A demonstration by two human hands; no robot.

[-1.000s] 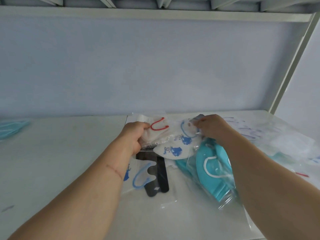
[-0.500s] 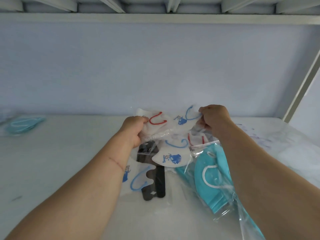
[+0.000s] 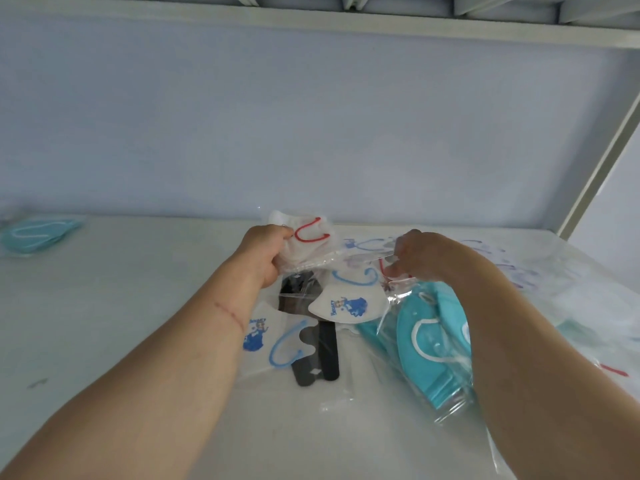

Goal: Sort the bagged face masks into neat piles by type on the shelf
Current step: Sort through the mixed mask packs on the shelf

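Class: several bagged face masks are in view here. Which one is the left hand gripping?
The bagged white mask with red ear loops, gripped by the left hand at the back of the heap. The other white masks nearby have blue loops; the rest are teal or black.

you have very little here that can be read. the white mask with the blue ear loop (image 3: pixel 348 306), lying in its clear bag in the middle of the heap, carries a blue cartoon figure with a short word in blue letters printed beside it; the letters are too small and blurred for you to make out. the second white mask (image 3: pixel 258 332), close against your left forearm, bears the same blue figure with a curved line of blue lettering above it, likewise unreadable. no number, label or brand shows clearly on any other bag.
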